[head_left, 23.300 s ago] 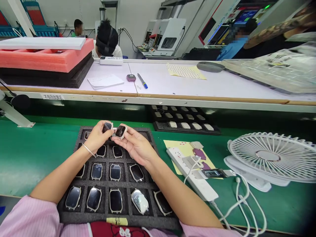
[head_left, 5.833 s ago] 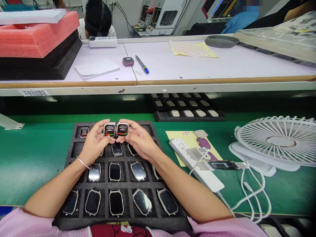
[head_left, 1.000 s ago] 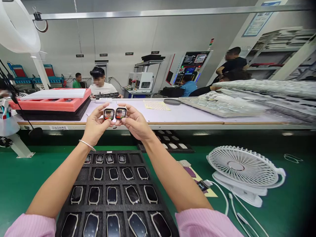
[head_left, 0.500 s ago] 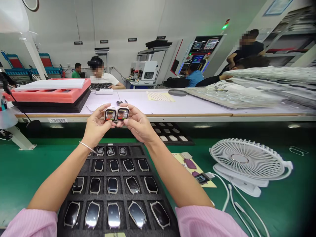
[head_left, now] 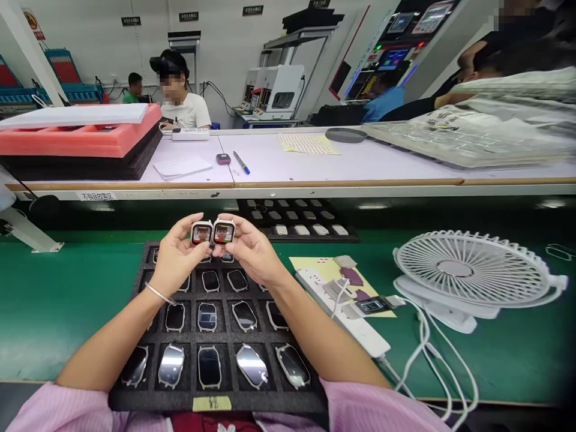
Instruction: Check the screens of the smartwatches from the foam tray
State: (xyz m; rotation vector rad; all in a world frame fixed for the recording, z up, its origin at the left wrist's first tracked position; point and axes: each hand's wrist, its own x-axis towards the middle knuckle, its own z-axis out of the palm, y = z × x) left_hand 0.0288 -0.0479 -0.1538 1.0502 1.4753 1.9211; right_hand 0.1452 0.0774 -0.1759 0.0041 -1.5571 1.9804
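Note:
My left hand (head_left: 180, 252) pinches a smartwatch (head_left: 201, 233) without a strap, its screen lit with a picture. Right beside it, my right hand (head_left: 252, 251) grips a second smartwatch (head_left: 224, 232) of the same kind, also lit. The two watches are side by side, screens toward me, above the far end of a black foam tray (head_left: 193, 366). Rows of smartwatches with dark or shiny screens lie in the tray's compartments, such as one watch (head_left: 209, 366) in the near row. My forearms hide part of the tray.
To the right are a white fan (head_left: 454, 270), a power strip (head_left: 360, 330) and white cables (head_left: 425, 342). A shelf (head_left: 261, 174) crosses behind, bearing pink foam (head_left: 90, 141), a pen (head_left: 242, 162) and plastic trays (head_left: 486, 144). Another tray (head_left: 301, 234) lies beneath it. A person (head_left: 182, 102) sits beyond.
My view has tilted downward and shifted, so the shelf sits higher. Both hands still hold the two watches, now lower against the shelf. The power strip has come into view.

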